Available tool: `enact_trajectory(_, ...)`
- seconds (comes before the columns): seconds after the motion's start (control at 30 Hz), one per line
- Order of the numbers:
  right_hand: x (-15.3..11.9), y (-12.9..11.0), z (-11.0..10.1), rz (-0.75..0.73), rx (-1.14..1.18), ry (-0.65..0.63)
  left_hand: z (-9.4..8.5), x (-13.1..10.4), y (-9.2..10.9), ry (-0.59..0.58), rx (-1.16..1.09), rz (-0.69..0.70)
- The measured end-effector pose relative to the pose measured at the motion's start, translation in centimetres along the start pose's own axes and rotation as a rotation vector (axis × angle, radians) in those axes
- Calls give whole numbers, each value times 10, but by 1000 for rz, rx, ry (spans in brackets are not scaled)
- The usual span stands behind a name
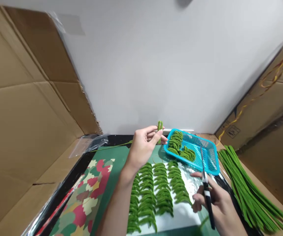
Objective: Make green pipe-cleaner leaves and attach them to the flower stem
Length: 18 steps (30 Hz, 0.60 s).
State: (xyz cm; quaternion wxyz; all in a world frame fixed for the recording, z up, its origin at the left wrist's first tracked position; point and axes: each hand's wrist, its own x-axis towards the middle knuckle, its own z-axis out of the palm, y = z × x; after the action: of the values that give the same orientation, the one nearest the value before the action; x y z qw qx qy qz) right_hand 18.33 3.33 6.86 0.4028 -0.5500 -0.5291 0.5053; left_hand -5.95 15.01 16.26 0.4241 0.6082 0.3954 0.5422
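Note:
My left hand [145,139] is raised above the mat's far edge, pinching a small folded loop of green pipe cleaner [160,127] upright between thumb and fingers. Low on the right, my right hand [214,200] holds scissors [207,193], seen edge-on, with a thin metal blade pointing away from me and a black handle with white bands. Beneath and between the hands, rows of curved green pipe-cleaner pieces [164,196] lie on a white sheet [185,214]. A blurred green strand [204,223] shows below my right hand.
A blue plastic basket [215,160] holds bent green pieces [176,141] at its left side. Long green pipe cleaners [247,186] lie bundled on the right. A patterned sheet [89,196] covers part of the green mat [115,164]. Cardboard [33,91] flanks the table; yellow-brown cord [276,75] hangs right.

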Motion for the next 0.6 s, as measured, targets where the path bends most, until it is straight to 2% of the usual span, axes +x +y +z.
enact_trajectory(0.07, -16, 26, -13, 70, -122, 105, 2, 2, 0, -60, 47, 13)
enact_trajectory(0.13, -33, 47, -25, 105, -355, 233, 3, 4, 1, -102, 140, 28)
enact_trajectory(0.23, -57, 64, -37, 201, -683, 384, 3, 7, 2, -198, 385, 41)
enact_trajectory(0.3, -71, 66, -41, 232, -788, 392, 3, 8, 2, -296, 537, 48)
enact_trajectory(0.4, -84, 64, -43, 189, -825, 378, 8, 5, 1, -521, 663, 41)
enact_trajectory(0.5, -88, 66, -45, 156, -841, 403, 27, -1, -5, -698, 691, 39)
enact_trajectory(0.6, -88, 75, -46, 162, -899, 475, 63, -13, -18, -735, 696, 72)
